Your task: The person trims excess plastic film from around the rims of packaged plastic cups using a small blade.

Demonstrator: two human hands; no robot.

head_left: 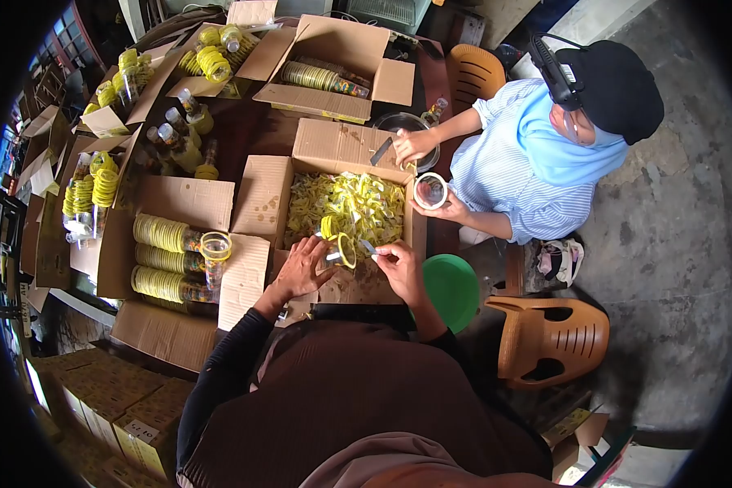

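Note:
My left hand [302,267] is closed around a clear plastic cup with a yellow rim [346,250], tilted so its mouth faces right. In my right hand [400,268] a small knife [368,246] is pinched, its blade close to the cup's rim. Both hands are over the near side of an open cardboard box [416,232], which holds a heap of yellow and white plastic trimmings [346,203]. A stack of yellow-rimmed cups [161,281] lies in the carton to the left, with one clear cup [215,248] upright on its right side.
Across the box's right corner, a co-worker [520,163] holds a knife [381,152] and a cup [430,191]. A green basin [449,293] and an orange chair [553,337] stand to my right. Another carton [325,69] with stacked cups is at the back.

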